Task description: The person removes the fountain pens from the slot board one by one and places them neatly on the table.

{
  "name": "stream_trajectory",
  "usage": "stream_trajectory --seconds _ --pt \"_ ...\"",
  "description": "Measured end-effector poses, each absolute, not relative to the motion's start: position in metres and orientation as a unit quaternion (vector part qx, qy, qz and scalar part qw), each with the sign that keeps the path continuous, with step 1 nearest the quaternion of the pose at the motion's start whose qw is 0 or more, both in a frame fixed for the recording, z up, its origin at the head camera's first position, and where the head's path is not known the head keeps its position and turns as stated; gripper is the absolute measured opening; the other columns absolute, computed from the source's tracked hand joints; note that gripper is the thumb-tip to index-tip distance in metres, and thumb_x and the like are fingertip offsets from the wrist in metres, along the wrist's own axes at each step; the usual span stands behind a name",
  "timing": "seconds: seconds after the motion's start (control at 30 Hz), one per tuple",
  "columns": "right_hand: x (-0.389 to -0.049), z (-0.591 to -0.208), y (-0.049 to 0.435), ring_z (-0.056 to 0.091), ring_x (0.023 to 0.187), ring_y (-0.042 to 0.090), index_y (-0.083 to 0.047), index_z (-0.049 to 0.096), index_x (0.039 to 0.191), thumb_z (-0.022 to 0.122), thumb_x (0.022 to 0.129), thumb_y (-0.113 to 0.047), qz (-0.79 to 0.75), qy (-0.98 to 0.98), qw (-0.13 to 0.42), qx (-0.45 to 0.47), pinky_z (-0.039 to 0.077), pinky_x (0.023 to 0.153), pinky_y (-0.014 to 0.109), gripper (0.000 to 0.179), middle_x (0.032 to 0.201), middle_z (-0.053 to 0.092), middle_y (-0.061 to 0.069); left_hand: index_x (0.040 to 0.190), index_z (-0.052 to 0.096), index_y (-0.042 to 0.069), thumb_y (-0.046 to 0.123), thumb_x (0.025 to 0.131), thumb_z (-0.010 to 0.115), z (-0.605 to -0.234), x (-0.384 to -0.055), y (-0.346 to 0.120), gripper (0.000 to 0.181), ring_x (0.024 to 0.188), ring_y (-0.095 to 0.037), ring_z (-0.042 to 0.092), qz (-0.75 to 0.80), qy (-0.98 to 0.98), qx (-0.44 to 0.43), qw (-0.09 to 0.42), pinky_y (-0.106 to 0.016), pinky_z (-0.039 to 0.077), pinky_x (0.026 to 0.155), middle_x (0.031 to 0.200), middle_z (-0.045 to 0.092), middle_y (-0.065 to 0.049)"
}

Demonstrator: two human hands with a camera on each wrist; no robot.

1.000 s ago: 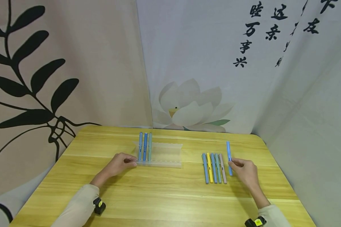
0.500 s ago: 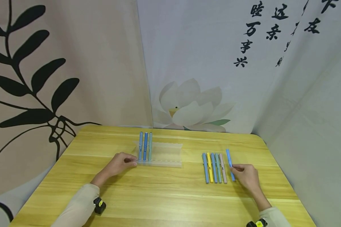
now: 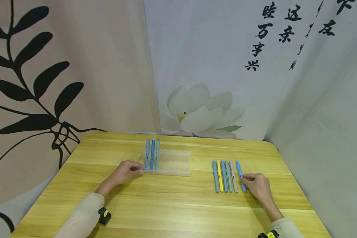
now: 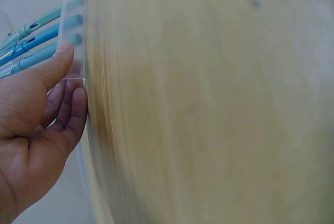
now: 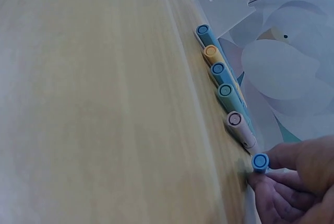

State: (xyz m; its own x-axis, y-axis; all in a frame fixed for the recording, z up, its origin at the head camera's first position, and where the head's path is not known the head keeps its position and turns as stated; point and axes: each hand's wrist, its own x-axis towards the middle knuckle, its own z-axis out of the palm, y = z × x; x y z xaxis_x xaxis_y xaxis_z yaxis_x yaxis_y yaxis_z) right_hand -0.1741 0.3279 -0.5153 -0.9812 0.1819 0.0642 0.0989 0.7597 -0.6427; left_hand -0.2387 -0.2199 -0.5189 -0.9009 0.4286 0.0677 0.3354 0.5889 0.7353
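Observation:
A clear plastic pen rack (image 3: pixel 175 162) stands at the back middle of the table, holding a light blue pen (image 3: pixel 147 153), a deeper blue pen (image 3: pixel 152 153) and a green pen (image 3: pixel 157 153) at its left end. My left hand (image 3: pixel 127 172) pinches the rack's front left corner, thumb on top in the left wrist view. On the right, my right hand (image 3: pixel 258 185) pinches a bright blue pen (image 3: pixel 239 168) between thumb and fingers. That pen lies low over the table, beside the pink pen (image 3: pixel 233 178); its round end (image 5: pixel 260 162) faces the right wrist camera.
Left of the pink pen, a light blue pen (image 3: pixel 215 178), a yellow pen (image 3: pixel 219 178), another blue pen (image 3: pixel 224 178) and a green pen (image 3: pixel 228 178) lie side by side. Fabric hangings (image 3: pixel 208 66) rise behind the wooden table (image 3: pixel 172 208).
My right hand has brought the bright blue pen down and toward me, level with the row of pens. The left hand and the rack have stayed put.

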Motion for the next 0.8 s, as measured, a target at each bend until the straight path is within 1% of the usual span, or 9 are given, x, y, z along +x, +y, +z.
stream_trajectory --seconds 0.27,0.43,0.53,0.7,0.8 --pt "-0.173 -0.514 0.327 0.071 0.079 0.019 0.0 0.08 0.105 0.078 0.091 -0.023 0.342 -0.935 0.052 -0.08 0.054 0.063 0.03 0.027 0.092 0.078 0.012 0.12 0.074 -0.001 0.019 0.098 0.071 -0.52 -0.239 -0.221 0.03 0.102 -0.025 0.07 0.401 0.888 0.217 0.061 -0.043 0.059 0.087 0.115 0.075 -0.014" --pt "-0.174 -0.508 0.326 0.072 0.078 0.019 0.002 0.077 0.11 0.075 0.094 -0.026 0.359 -0.929 0.051 -0.078 0.055 0.062 0.03 0.033 0.094 0.078 0.013 0.121 0.074 0.0 0.018 0.098 0.07 -0.521 -0.239 -0.221 0.029 0.103 -0.026 0.07 0.406 0.887 0.21 0.063 -0.044 0.059 0.089 0.116 0.074 -0.014" --pt "-0.176 -0.501 0.323 0.073 0.08 0.021 0.001 0.076 0.114 0.073 0.096 -0.028 0.362 -0.928 0.063 -0.069 0.056 0.063 0.03 0.034 0.096 0.078 0.013 0.121 0.074 0.001 0.018 0.098 0.07 -0.522 -0.239 -0.221 0.029 0.103 -0.025 0.07 0.405 0.888 0.208 0.063 -0.042 0.059 0.089 0.116 0.074 -0.013" --pt "-0.183 -0.486 0.311 0.074 0.09 0.028 0.0 0.075 0.117 0.073 0.097 -0.027 0.364 -0.926 0.095 -0.028 0.06 0.071 0.035 0.034 0.102 0.077 0.014 0.121 0.074 0.002 0.018 0.098 0.07 -0.523 -0.239 -0.221 0.028 0.105 -0.024 0.07 0.403 0.89 0.205 0.064 -0.042 0.058 0.09 0.117 0.074 -0.012" --pt "-0.189 -0.481 0.302 0.075 0.092 0.029 -0.001 0.075 0.119 0.074 0.097 -0.028 0.379 -0.919 0.108 -0.007 0.061 0.072 0.032 0.036 0.104 0.077 0.014 0.121 0.074 0.001 0.018 0.098 0.07 -0.524 -0.24 -0.222 0.028 0.105 -0.026 0.07 0.402 0.89 0.206 0.062 -0.044 0.058 0.09 0.117 0.074 -0.013"
